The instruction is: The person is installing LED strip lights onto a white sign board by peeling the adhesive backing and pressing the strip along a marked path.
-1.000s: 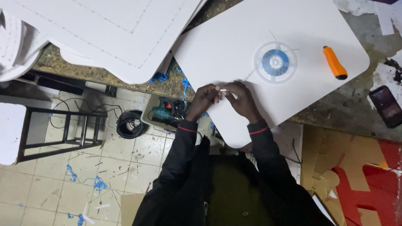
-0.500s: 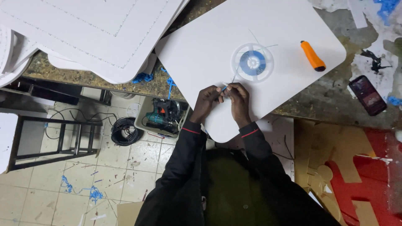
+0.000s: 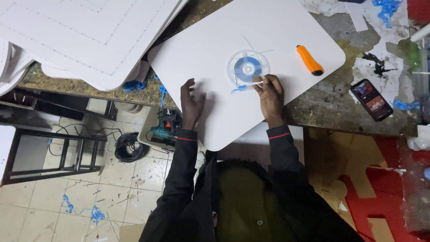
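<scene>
The two hands, joined near the board edge a moment ago, are now apart; the left hand (image 3: 191, 102) lies flat and open on the white board (image 3: 215, 40), while the right hand (image 3: 270, 95) pinches the strip end at the clear reel (image 3: 247, 68), mid-board beside the orange knife (image 3: 309, 60).

white panels (image 3: 85, 36) cut off at top-left edge, blue scraps (image 3: 386, 6) cropped above, phone (image 3: 371, 99) screen too small to read
</scene>
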